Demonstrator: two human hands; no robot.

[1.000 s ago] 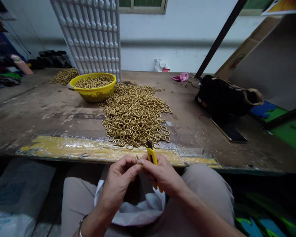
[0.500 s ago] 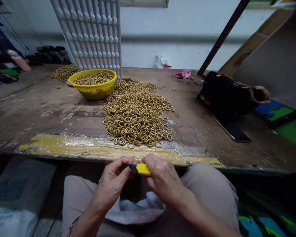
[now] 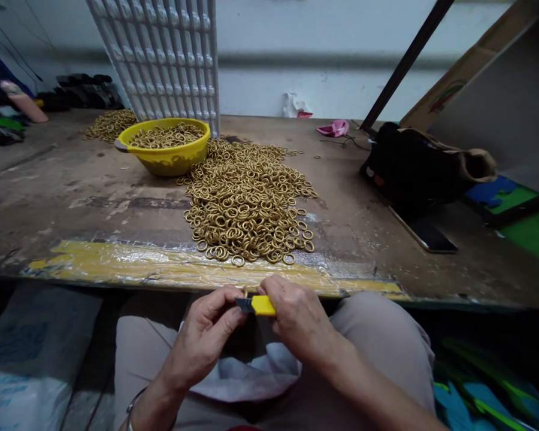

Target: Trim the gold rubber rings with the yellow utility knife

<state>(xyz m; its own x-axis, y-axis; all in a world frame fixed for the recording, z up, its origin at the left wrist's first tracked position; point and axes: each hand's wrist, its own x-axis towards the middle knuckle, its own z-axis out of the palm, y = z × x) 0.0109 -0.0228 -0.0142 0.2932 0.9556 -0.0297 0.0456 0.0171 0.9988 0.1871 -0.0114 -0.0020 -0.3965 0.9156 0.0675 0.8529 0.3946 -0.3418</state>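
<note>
In my right hand [image 3: 299,314] is a yellow utility knife [image 3: 263,305], its dark blade pointing left. My left hand [image 3: 211,329] pinches a small brass-coloured ring [image 3: 245,293], mostly hidden behind the blade and fingertips. Blade and ring meet or nearly meet; I cannot tell whether they touch. Both hands are over my lap, just off the table's front edge. Below them a pale cloth or bag [image 3: 251,374] lies open between my knees. Beyond the edge spreads a heap of similar rings [image 3: 247,203].
A yellow basin [image 3: 173,160] full of rings stands behind the heap at left, before a ribbed grey panel [image 3: 161,60]. A smaller ring pile [image 3: 111,124] is farther back. At right lie a black bag [image 3: 413,170], a phone [image 3: 426,233] and a pink item [image 3: 335,127].
The view has tilted slightly down. The knife has turned a little more level and shifted slightly right, while both hands keep their grips.
</note>
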